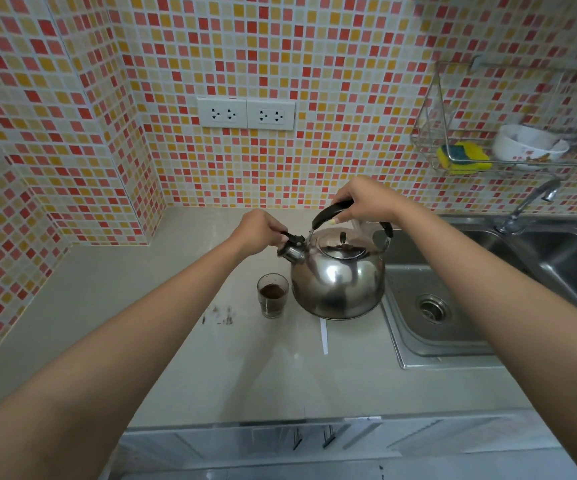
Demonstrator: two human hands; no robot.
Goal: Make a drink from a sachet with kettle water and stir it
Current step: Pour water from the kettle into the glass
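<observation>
Head view showed the glass of brown powder standing on the desk just left of the steel kettle. Beyond, left hand fingers pinched the spout cap, spout pointing left; right hand gripped the handle. Opening the cap fully before tipping slowly over the glass seemed wise.

both forearms extend forward, bare. left hand is curled closed, fingers pinched at its right side. right hand is clenched, knuckles up, thumb tucked beneath.
</observation>
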